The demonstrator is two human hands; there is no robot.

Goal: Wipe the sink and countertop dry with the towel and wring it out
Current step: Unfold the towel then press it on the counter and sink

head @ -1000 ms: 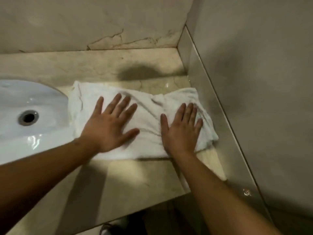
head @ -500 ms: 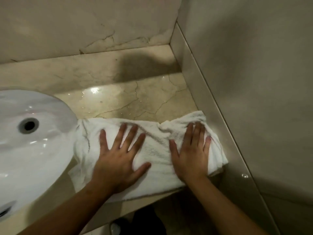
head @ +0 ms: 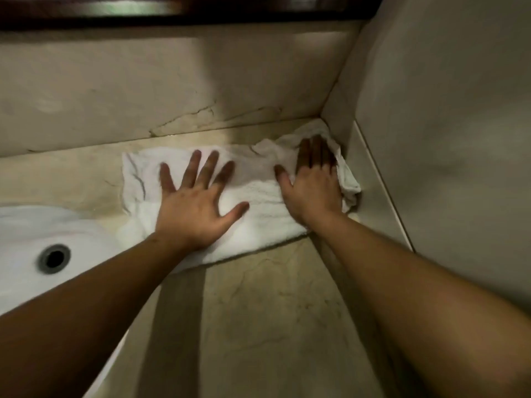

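Note:
A white towel (head: pixel 258 205) lies spread on the beige marble countertop (head: pixel 273 311), far back, with its right end bunched into the corner where the back and side walls meet. My left hand (head: pixel 195 208) presses flat on the towel's left half with fingers spread. My right hand (head: pixel 313 182) presses flat on its right half, fingertips near the corner. Neither hand grips the cloth. The white sink (head: pixel 26 225) with its dark drain (head: pixel 54 258) sits at the left, and the towel's near left corner reaches its rim.
A cracked marble back wall (head: pixel 172 90) rises behind the counter, with a dark ledge (head: pixel 172 10) above it. A side wall (head: pixel 445 139) with a low splash strip closes the counter on the right. Bare countertop lies between my forearms.
Both hands have pushed the towel away from the counter's front edge to the back, and its right end is now in the corner. The hands stay flat on it.

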